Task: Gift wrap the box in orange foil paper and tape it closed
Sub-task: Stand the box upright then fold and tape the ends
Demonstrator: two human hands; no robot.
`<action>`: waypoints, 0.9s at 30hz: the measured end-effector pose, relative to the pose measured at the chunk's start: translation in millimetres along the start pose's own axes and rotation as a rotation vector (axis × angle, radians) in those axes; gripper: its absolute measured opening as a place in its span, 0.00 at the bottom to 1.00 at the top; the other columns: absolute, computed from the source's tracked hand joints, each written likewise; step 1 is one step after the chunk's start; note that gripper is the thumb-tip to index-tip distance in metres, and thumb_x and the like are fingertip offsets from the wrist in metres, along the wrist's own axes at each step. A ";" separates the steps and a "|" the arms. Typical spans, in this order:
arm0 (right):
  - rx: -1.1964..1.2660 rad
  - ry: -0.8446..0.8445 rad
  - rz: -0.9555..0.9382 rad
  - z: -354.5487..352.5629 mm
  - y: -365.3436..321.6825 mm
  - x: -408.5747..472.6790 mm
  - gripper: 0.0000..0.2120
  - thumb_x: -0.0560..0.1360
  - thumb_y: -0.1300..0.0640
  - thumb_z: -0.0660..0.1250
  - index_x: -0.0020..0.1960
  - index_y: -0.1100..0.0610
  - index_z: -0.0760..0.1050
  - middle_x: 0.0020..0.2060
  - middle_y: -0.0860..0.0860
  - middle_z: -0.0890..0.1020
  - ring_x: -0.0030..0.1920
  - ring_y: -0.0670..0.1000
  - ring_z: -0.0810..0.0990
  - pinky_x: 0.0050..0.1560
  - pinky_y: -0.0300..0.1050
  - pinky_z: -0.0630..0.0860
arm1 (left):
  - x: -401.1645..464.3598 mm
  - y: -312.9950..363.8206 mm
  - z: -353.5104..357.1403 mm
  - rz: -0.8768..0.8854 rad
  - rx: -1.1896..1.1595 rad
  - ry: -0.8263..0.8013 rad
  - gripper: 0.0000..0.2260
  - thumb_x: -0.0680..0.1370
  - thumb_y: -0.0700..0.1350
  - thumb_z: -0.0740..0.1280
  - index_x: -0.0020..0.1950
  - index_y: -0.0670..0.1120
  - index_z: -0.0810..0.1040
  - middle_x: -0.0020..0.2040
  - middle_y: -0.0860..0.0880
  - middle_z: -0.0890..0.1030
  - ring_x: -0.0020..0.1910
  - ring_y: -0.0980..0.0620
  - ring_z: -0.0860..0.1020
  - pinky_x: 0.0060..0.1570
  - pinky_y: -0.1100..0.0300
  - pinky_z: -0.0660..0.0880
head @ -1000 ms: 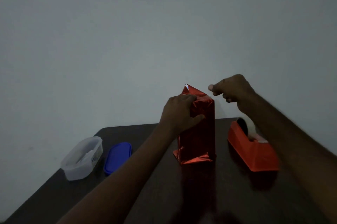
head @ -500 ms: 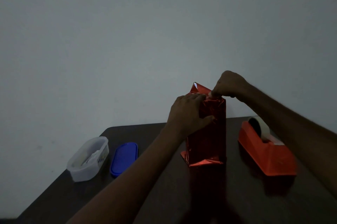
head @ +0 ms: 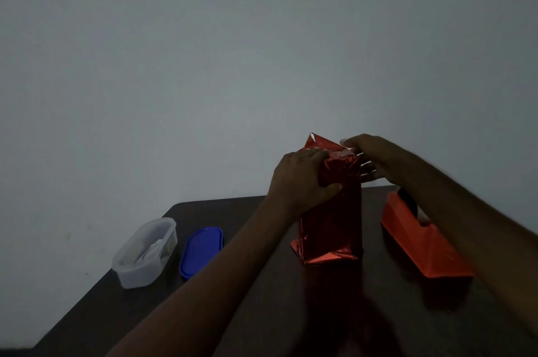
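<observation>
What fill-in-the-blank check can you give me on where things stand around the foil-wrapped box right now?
1. The tall box wrapped in shiny orange foil paper stands ____ on the dark wooden table.
2. The left hand grips the box near its ____.
3. The orange plastic tape dispenser sits to the ____ of the box.
4. The blue oval plastic lid lies beside the ____ plastic container.

Missing words: upright; top; right; clear

Both forearms were bare, no sleeves showing. The left hand and right hand, beside the tape dispenser, wore no visible rings.
</observation>
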State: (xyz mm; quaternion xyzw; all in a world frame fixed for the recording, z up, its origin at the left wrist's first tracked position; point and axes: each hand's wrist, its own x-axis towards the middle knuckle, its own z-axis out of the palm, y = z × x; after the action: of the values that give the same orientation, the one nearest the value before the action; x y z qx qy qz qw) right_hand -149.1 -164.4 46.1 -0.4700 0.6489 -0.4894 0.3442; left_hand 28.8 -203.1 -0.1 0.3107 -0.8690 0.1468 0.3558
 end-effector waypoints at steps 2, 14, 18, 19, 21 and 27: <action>-0.057 -0.033 -0.003 2.5 -0.9 -2.0 0.15 0.75 0.48 0.69 0.51 0.60 0.77 0.46 0.58 0.81 0.43 0.57 0.81 0.38 0.47 0.78 | -0.1 1.1 0.2 -0.003 0.001 0.007 0.33 0.72 0.64 0.68 0.71 0.48 0.72 0.67 0.48 0.77 0.65 0.48 0.75 0.66 0.50 0.70; -0.071 0.041 0.048 11.2 -6.0 -2.2 0.08 0.76 0.57 0.68 0.46 0.61 0.74 0.46 0.60 0.79 0.43 0.58 0.79 0.39 0.52 0.77 | -0.3 2.2 -4.3 0.013 -0.011 -0.004 0.32 0.72 0.61 0.71 0.71 0.46 0.73 0.67 0.47 0.77 0.64 0.47 0.76 0.64 0.51 0.70; -0.039 0.072 0.073 13.0 -6.9 -6.2 0.08 0.79 0.57 0.62 0.46 0.62 0.74 0.41 0.59 0.78 0.39 0.57 0.78 0.38 0.51 0.77 | 0.1 1.9 -4.7 0.002 -0.001 -0.026 0.33 0.72 0.62 0.70 0.72 0.47 0.72 0.69 0.47 0.75 0.67 0.48 0.74 0.66 0.52 0.69; -0.014 0.062 0.075 11.3 -5.1 -7.3 0.10 0.79 0.56 0.61 0.47 0.62 0.75 0.40 0.58 0.78 0.39 0.57 0.78 0.38 0.50 0.77 | -0.6 1.8 -4.6 -0.003 0.001 -0.029 0.34 0.72 0.63 0.69 0.73 0.47 0.71 0.70 0.47 0.75 0.68 0.48 0.73 0.67 0.52 0.68; 0.047 0.030 0.070 5.2 0.6 -9.5 0.14 0.80 0.50 0.61 0.49 0.62 0.75 0.40 0.59 0.79 0.39 0.57 0.79 0.39 0.50 0.78 | -1.0 1.5 -5.5 -0.013 0.001 -0.032 0.34 0.72 0.63 0.69 0.73 0.47 0.70 0.71 0.47 0.74 0.69 0.48 0.72 0.68 0.52 0.67; -0.093 0.206 -0.045 -16.0 31.1 -16.4 0.18 0.75 0.49 0.68 0.48 0.65 0.79 0.40 0.61 0.84 0.39 0.61 0.84 0.45 0.56 0.83 | -1.6 4.0 -6.7 -0.025 0.001 -0.043 0.34 0.72 0.63 0.69 0.73 0.46 0.70 0.71 0.46 0.74 0.69 0.47 0.72 0.68 0.52 0.66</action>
State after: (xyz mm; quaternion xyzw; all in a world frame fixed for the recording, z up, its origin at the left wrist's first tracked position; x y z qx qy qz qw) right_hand -166.9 -141.4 20.7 -0.4470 0.6924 -0.5120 0.2423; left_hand 30.7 -196.2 3.3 0.3247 -0.8725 0.1363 0.3388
